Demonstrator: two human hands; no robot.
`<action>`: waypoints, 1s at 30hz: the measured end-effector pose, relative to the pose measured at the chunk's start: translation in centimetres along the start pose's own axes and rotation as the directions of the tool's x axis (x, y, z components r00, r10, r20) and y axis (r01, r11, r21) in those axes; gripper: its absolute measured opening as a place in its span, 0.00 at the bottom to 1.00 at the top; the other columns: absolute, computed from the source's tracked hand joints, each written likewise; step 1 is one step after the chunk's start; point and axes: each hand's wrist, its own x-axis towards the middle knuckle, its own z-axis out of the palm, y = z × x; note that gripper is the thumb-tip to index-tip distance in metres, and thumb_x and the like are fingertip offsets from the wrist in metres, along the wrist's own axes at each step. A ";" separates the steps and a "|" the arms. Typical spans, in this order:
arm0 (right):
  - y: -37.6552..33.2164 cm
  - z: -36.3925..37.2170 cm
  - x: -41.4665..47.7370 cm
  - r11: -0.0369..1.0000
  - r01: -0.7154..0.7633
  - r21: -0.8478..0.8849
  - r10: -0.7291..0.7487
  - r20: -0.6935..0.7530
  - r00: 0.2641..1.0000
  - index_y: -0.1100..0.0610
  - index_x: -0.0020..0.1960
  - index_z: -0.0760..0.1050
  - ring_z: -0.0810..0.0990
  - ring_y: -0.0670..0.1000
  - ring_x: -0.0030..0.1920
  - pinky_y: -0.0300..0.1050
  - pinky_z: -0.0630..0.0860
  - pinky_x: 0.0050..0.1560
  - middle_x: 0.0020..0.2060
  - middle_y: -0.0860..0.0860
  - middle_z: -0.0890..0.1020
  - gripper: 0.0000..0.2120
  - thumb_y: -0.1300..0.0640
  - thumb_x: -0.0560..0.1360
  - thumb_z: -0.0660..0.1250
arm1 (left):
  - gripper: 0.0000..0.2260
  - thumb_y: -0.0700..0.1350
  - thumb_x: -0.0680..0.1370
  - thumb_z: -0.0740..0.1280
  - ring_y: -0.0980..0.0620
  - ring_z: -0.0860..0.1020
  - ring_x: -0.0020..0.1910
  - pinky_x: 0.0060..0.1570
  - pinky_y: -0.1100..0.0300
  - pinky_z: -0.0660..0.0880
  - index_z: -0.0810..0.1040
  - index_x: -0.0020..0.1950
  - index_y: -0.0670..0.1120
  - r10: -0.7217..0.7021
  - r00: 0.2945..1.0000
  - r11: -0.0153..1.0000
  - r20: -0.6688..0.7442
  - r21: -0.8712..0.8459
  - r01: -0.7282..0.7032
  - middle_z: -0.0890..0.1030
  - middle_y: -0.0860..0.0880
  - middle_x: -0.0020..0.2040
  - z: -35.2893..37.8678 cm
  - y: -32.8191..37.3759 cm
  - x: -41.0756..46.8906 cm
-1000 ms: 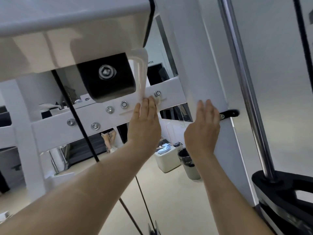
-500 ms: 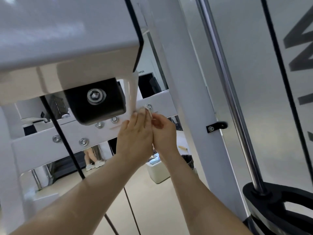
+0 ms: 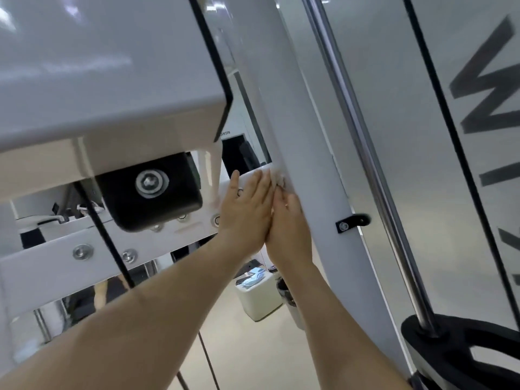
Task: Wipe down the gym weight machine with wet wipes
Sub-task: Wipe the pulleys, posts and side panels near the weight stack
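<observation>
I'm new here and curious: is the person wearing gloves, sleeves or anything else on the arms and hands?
No gloves or sleeves show: both forearms are bare to the picture's edge. The left hand and right hand are bare too, with no watch or band at either wrist. Whether a finger bears a ring is too small to tell.

My wipe (image 3: 277, 178) is thin, crumpled white cloth. The post (image 3: 305, 136) I'm facing is smooth, glossy white-painted metal; the rod (image 3: 365, 153) beside it polished chrome; the black block (image 3: 171, 205) looks matt plastic, its bolt (image 3: 152, 183) shiny steel.
</observation>
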 end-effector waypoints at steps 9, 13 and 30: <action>-0.7 -1.9 -0.1 0.950 -0.089 0.298 0.167 -0.248 0.954 0.55 0.47 0.79 0.75 0.41 0.38 0.26 0.68 0.39 0.43 0.47 0.78 0.05 0.61 0.77 0.64 | 0.14 0.46 0.77 0.54 0.50 0.70 0.68 0.73 0.44 0.55 0.76 0.58 0.48 -0.089 0.986 0.758 -0.138 -0.651 -0.022 0.77 0.53 0.62 -1.0 -1.4 0.8; -0.3 -4.2 0.2 0.926 -0.107 0.361 0.250 -0.378 0.891 0.55 0.47 0.75 0.75 0.41 0.42 0.26 0.70 0.41 0.47 0.47 0.76 0.04 0.63 0.75 0.66 | 0.17 0.53 0.79 0.55 0.49 0.75 0.57 0.58 0.53 0.70 0.75 0.58 0.44 -0.157 0.963 0.641 -0.219 -0.764 -0.069 0.78 0.50 0.58 -0.5 0.0 1.5; 2.5 -5.5 3.2 0.349 -0.381 0.856 0.731 0.006 0.682 0.59 0.42 0.76 0.81 0.53 0.37 0.40 0.76 0.29 0.40 0.57 0.81 0.13 0.52 0.82 0.62 | 0.07 0.41 0.73 0.69 0.54 0.79 0.39 0.44 0.56 0.77 0.78 0.48 0.51 -0.281 0.949 0.444 -0.143 -0.896 -0.003 0.80 0.56 0.39 -1.1 2.2 2.3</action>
